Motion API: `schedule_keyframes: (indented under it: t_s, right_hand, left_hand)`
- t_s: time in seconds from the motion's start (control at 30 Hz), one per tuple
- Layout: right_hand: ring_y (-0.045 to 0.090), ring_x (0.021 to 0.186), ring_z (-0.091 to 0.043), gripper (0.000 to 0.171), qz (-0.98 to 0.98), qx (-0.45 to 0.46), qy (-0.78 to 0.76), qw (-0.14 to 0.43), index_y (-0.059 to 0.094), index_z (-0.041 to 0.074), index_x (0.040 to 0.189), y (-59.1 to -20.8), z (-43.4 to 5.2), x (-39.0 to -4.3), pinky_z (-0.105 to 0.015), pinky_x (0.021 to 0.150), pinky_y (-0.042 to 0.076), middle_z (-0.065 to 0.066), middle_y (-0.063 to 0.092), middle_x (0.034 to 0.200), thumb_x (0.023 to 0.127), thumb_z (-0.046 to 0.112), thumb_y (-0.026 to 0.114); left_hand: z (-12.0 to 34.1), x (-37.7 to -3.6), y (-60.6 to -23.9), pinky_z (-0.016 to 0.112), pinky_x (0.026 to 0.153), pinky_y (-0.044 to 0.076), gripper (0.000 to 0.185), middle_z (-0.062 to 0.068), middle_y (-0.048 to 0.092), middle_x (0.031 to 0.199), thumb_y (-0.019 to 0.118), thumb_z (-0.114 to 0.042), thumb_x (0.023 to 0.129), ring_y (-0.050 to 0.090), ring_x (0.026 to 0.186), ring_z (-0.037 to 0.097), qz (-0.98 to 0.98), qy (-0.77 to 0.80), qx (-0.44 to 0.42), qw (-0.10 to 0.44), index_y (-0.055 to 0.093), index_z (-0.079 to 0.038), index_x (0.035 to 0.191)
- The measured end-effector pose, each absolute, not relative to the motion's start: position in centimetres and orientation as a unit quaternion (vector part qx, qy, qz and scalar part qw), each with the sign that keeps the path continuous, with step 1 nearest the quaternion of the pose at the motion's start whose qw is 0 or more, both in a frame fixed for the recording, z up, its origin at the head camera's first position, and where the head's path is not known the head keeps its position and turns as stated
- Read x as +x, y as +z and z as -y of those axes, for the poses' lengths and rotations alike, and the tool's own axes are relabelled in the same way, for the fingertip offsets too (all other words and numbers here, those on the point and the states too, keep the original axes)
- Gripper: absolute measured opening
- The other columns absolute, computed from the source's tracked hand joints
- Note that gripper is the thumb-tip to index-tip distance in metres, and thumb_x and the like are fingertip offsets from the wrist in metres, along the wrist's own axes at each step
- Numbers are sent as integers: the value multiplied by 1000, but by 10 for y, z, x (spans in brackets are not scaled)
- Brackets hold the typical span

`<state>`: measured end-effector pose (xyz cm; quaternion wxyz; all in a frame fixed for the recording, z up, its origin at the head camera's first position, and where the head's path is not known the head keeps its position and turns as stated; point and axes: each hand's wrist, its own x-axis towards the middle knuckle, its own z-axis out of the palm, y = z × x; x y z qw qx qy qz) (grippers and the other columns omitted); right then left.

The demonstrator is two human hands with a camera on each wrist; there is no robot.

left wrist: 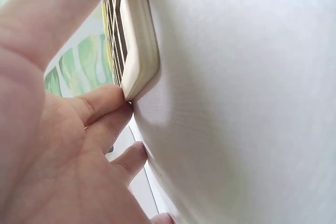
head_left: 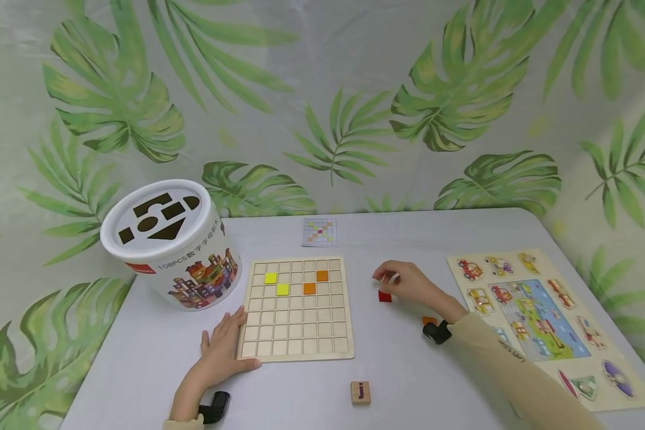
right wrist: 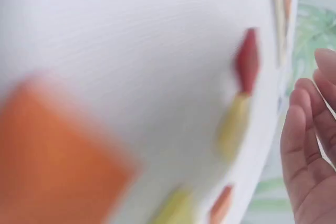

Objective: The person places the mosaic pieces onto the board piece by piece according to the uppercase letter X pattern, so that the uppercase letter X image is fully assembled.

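A wooden grid board (head_left: 295, 329) lies on the table, with two yellow tiles (head_left: 270, 278) and two orange tiles (head_left: 309, 288) in its upper squares. My left hand (head_left: 220, 349) braces it, fingers along the left edge and thumb by the near left corner. To the board's right, my right hand (head_left: 408, 282) hovers with loosely bent fingers over a red tile (head_left: 384, 296). The right wrist view shows those fingers (right wrist: 294, 135) holding nothing, apart from a yellow tile (right wrist: 234, 127), a yellow-green tile (right wrist: 176, 208) and a nearby blurred orange tile (right wrist: 58, 161).
Behind the board lies a small pattern card (head_left: 320, 232). A white block bucket (head_left: 193, 263) stands at the back left. A wooden picture puzzle (head_left: 543, 316) covers the right side, and a letter block (head_left: 361, 393) sits near the front.
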<state>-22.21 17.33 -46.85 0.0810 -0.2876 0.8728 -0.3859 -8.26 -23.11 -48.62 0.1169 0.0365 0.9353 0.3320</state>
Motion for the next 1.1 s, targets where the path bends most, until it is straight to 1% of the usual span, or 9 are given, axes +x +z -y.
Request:
schedule_keyframes:
  t_s: [0.13, 0.33, 0.47, 0.57, 0.73, 0.87, 1.1]
  right_hand:
    - [56, 85, -18, 21, -879, -285, -370, 95, 67, 5, 99, -478, -190, -216, -32, 75, 50, -1, 65, 95, 80, -2, 72]
    - [57, 92, -19, 22, -888, -291, -341, 101, 67, 6, 97, -482, -190, -215, -37, 84, 50, 0, 64, 98, 78, -1, 75]
    - [56, 90, -18, 21, -895, -288, -326, 98, 66, 8, 93, -480, -182, -215, -36, 83, 50, 2, 62, 94, 77, -2, 75]
    - [55, 88, -17, 21, -892, -295, -331, 92, 67, 8, 93, -478, -173, -216, -33, 80, 50, 3, 62, 92, 76, -1, 75]
    - [54, 85, -16, 22, -874, -320, -352, 93, 67, 9, 96, -475, -146, -219, -27, 72, 49, 4, 61, 93, 77, 0, 75]
    - [55, 84, -17, 20, -858, -346, -362, 111, 69, 8, 99, -471, -114, -220, -25, 67, 48, 3, 62, 94, 80, 2, 73]
    - [54, 81, -15, 19, -838, -390, -360, 129, 70, 7, 99, -471, -58, -222, -23, 67, 48, 3, 60, 92, 81, 2, 71]
  left_hand:
    - [231, -82, -486, 70, 100, -14, 110, 18, 13, 157, 84, -42, 67, 3, 141, 43, -934, 335, 37, 116, 23, 1, 149]
    - [231, -82, -487, 70, 100, -14, 109, 17, 13, 157, 84, -41, 68, 3, 141, 43, -934, 337, 37, 114, 24, 1, 148]
    - [231, -82, -487, 70, 100, -14, 109, 17, 13, 157, 84, -42, 67, 4, 141, 43, -934, 337, 38, 114, 25, 1, 148]
    - [231, -82, -488, 70, 100, -14, 109, 17, 13, 157, 84, -43, 67, 4, 141, 43, -935, 335, 38, 113, 25, 1, 148]
    - [232, -82, -489, 70, 100, -14, 109, 17, 14, 157, 84, -42, 67, 4, 141, 43, -936, 333, 39, 109, 25, 0, 148]
    - [232, -83, -490, 70, 100, -14, 109, 17, 14, 157, 84, -42, 67, 4, 142, 43, -936, 334, 40, 108, 25, 0, 149]
    - [232, -83, -491, 71, 100, -14, 110, 17, 14, 157, 84, -43, 67, 5, 142, 43, -936, 334, 39, 105, 25, 0, 149]
